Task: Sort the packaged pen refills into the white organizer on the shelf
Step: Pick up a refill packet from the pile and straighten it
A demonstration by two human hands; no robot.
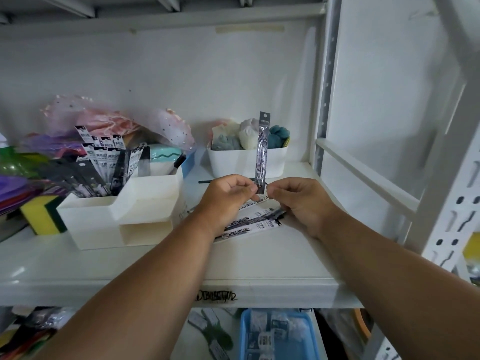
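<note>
A: Holding one packaged refill (262, 149) upright, both hands pinch its lower end: the left hand (228, 196) from one side, the right hand (302, 201) from the other, fingers curled on the packet.

B: Where is that against the white organizer (124, 211)?

A: Off to its right, above the shelf (155, 271). More refill packets (255, 222) lie flat on the shelf just right of the organizer, under the hands.

B: And inside the organizer?

A: Its rear compartment holds a bunch of refill packs (104, 165) standing tilted. Its front compartments show nothing that I can make out.
</note>
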